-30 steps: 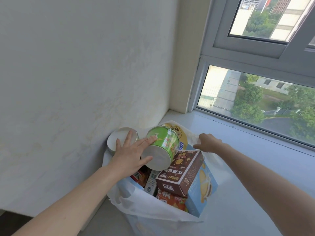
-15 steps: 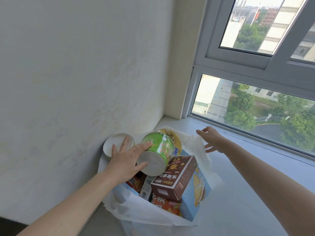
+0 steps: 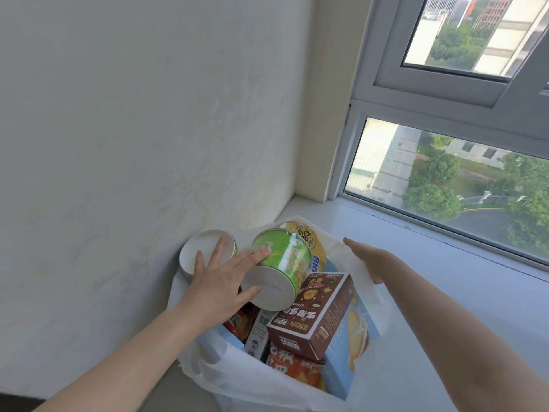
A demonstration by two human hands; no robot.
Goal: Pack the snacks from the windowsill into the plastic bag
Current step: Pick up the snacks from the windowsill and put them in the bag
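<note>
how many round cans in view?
2. A green can lies tilted atop the packed bag, left hand on it. A second can sits left of it by the wall, white end up. More may be hidden in the bag.

The brown box [image 3: 312, 316] bears the brand BEERUS in pale capitals on its near side, upside down from this view; large Chinese characters across its top are inverted too. The yellow bag [image 3: 309, 242] shows blue letters BI, the rest hidden; the orange packet [image 3: 294, 373] carries big white Chinese characters, partly covered; print on the white carton [image 3: 258, 334] is too small to read.
</note>
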